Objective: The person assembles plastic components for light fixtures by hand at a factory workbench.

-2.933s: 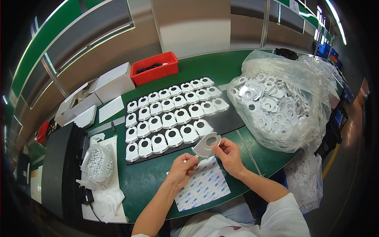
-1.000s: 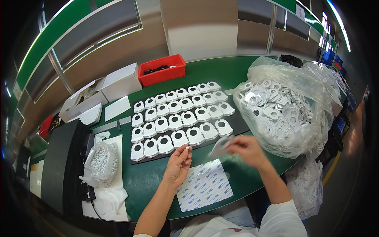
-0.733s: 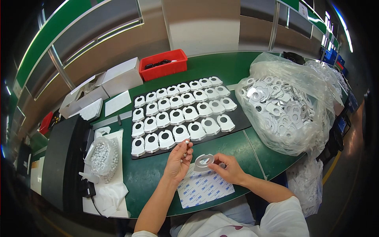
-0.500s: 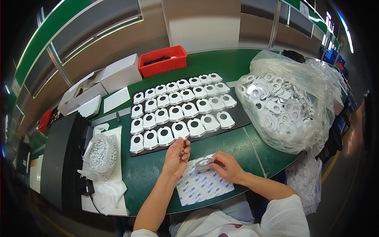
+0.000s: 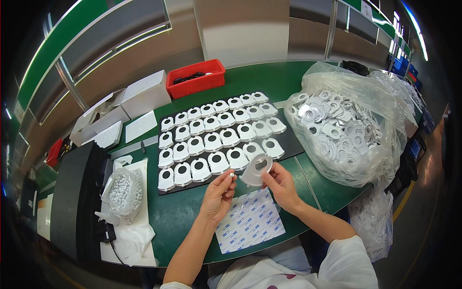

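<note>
My left hand (image 5: 219, 196) pinches a small white bead (image 5: 231, 175) between thumb and fingertips, the other fingers curled in. Just to its right, my right hand (image 5: 285, 190) grips a flat white plate (image 5: 249, 177) with a large round hole by its right edge. The plate is tilted and smeared by motion, raised above the table near the bead. Below both hands lies a white backing sheet (image 5: 250, 226) with blue print. Beyond them, several rows of similar white plates (image 5: 218, 163) with round holes rest on a black board (image 5: 294, 139).
A clear plastic bag (image 5: 332, 171) heaped with loose plates (image 5: 332, 111) stands at the right. At the left are a bag of white beads (image 5: 125, 192) and a stack of black boards (image 5: 72, 202). White boxes (image 5: 147, 91) and a red bin (image 5: 196, 86) line the back.
My right hand has lifted the plate off the backing sheet and turned its holed face up beside my left hand. The bead now shows at my left fingertips.
</note>
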Demonstrator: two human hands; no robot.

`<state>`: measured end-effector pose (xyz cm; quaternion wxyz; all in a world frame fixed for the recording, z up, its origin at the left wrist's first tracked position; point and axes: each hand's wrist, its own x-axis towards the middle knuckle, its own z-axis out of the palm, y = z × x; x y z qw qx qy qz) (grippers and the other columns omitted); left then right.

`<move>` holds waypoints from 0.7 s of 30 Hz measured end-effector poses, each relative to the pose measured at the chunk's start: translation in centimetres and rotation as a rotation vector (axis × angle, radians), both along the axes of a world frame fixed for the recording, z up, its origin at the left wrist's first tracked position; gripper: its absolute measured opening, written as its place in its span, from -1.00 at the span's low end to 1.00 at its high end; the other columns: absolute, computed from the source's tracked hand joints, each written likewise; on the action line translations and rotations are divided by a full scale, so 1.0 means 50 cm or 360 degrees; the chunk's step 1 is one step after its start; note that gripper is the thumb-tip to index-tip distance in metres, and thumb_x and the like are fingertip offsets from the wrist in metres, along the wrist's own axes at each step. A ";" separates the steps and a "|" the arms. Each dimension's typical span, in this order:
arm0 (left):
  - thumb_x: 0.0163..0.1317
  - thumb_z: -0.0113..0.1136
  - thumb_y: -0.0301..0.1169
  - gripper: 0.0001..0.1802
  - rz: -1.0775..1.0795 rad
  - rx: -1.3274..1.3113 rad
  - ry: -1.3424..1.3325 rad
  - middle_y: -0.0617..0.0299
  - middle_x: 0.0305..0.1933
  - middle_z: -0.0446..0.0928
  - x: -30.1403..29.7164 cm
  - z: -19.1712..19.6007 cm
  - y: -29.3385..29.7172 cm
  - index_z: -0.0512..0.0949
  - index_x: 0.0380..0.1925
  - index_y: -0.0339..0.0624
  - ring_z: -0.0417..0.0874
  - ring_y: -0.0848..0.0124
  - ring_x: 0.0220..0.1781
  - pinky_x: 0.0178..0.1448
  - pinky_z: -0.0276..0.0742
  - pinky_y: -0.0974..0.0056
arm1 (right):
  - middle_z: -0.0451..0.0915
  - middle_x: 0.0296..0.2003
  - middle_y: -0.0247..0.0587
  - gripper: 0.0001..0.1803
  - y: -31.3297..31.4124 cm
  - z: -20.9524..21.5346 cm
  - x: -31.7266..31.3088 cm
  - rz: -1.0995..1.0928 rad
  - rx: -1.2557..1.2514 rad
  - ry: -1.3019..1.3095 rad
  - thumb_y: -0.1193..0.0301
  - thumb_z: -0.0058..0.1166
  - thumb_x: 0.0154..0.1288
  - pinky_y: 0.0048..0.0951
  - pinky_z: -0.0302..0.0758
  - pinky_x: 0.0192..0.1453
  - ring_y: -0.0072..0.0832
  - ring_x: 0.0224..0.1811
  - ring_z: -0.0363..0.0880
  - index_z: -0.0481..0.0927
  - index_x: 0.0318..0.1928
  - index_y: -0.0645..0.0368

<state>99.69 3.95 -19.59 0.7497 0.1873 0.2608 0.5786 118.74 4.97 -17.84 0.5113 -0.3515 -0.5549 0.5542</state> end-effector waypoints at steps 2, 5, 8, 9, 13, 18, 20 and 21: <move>0.21 0.12 -0.48 -0.76 -0.0031 -0.0007 0.0001 0.23 -0.26 0.53 0.006 0.002 -0.003 0.52 -0.10 -0.28 0.39 0.62 -0.40 -0.44 0.25 0.60 | 0.49 -0.42 -0.42 -0.83 0.013 0.015 -0.005 -0.0046 0.0029 0.0033 0.38 -0.02 0.31 -0.69 0.36 -0.33 -0.77 -0.41 0.39 0.45 -0.21 0.23; 0.22 0.11 -0.48 -0.75 -0.0062 -0.0016 -0.0006 0.24 -0.27 0.53 0.014 0.000 -0.005 0.51 -0.10 -0.28 0.39 0.62 -0.40 -0.44 0.26 0.60 | 0.49 -0.44 -0.43 -0.83 0.029 0.016 -0.017 -0.0052 0.0075 0.0065 0.37 -0.01 0.31 -0.69 0.35 -0.33 -0.77 -0.42 0.39 0.46 -0.21 0.23; 0.22 0.11 -0.47 -0.75 -0.0104 0.0025 -0.0023 0.24 -0.29 0.53 0.010 0.003 -0.011 0.51 -0.09 -0.28 0.39 0.62 -0.40 -0.44 0.26 0.61 | 0.50 -0.44 -0.44 -0.82 0.031 0.021 -0.034 -0.0029 0.0061 0.0085 0.37 0.00 0.31 -0.70 0.35 -0.34 -0.78 -0.42 0.38 0.46 -0.21 0.23; 0.23 0.11 -0.47 -0.75 -0.0102 0.0015 -0.0019 0.24 -0.30 0.53 0.010 0.003 -0.011 0.51 -0.09 -0.28 0.39 0.61 -0.40 -0.44 0.26 0.61 | 0.50 -0.44 -0.44 -0.82 0.031 0.022 -0.036 -0.0029 0.0063 0.0085 0.37 0.00 0.31 -0.70 0.35 -0.34 -0.78 -0.42 0.38 0.46 -0.21 0.23; 0.22 0.11 -0.47 -0.77 -0.0110 -0.0007 0.0013 0.24 -0.31 0.53 0.020 0.009 -0.013 0.52 -0.12 -0.28 0.40 0.60 -0.41 -0.45 0.26 0.60 | 0.51 -0.42 -0.42 -0.83 0.030 0.015 -0.032 -0.0043 0.0037 0.0056 0.38 -0.01 0.30 -0.68 0.35 -0.31 -0.77 -0.41 0.39 0.46 -0.20 0.23; 0.20 0.15 -0.45 -0.82 -0.0097 -0.0010 -0.0002 0.25 -0.35 0.53 0.019 0.008 -0.018 0.55 -0.20 -0.26 0.40 0.61 -0.44 -0.47 0.27 0.59 | 0.52 -0.41 -0.42 -0.83 0.022 0.021 -0.035 -0.0025 0.0033 0.0056 0.39 -0.01 0.30 -0.67 0.35 -0.29 -0.76 -0.41 0.40 0.48 -0.19 0.22; 0.19 0.16 -0.44 -0.83 -0.0109 0.0000 -0.0001 0.27 -0.36 0.53 0.022 0.003 -0.021 0.55 -0.23 -0.25 0.40 0.61 -0.45 -0.47 0.27 0.59 | 0.52 -0.42 -0.43 -0.83 0.018 0.020 -0.035 0.0016 -0.0015 0.0103 0.39 0.01 0.29 -0.68 0.34 -0.31 -0.76 -0.41 0.39 0.49 -0.20 0.22; 0.18 0.18 -0.42 -0.83 -0.0126 -0.0062 -0.0037 0.29 -0.39 0.53 0.023 -0.005 -0.021 0.56 -0.25 -0.24 0.40 0.61 -0.46 -0.48 0.26 0.58 | 0.52 -0.42 -0.43 -0.83 0.015 0.022 -0.035 0.0014 -0.0012 0.0102 0.39 0.01 0.29 -0.68 0.34 -0.31 -0.76 -0.41 0.39 0.49 -0.20 0.22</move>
